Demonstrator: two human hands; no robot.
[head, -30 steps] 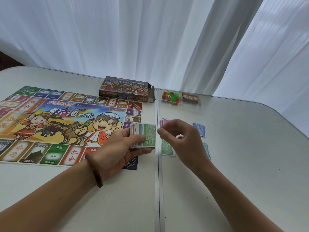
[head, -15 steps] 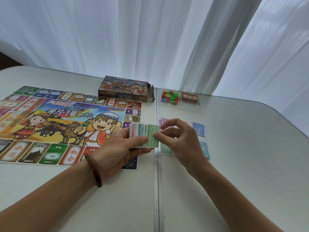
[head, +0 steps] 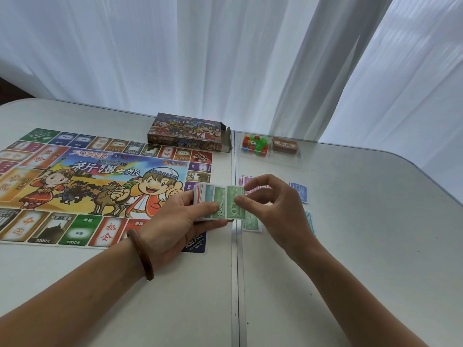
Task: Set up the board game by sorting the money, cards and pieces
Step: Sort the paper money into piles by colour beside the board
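While your left hand [head: 175,221] grips the money stack [head: 211,204], thumb on top, your right hand [head: 273,211] pinches a green 500 note [head: 235,202].

Glossy printed game board [head: 100,186], paper banknotes [head: 220,204] — matt table [head: 350,246], wooden bangle [head: 141,254]

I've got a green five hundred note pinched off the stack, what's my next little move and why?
Probably slide the green 500 note free and lay it on the green pile beneath your right hand. That hand pinches the note, your left hand grips the remaining stack, and a separate pink pile and blue pile nearby suggest sorting by colour.
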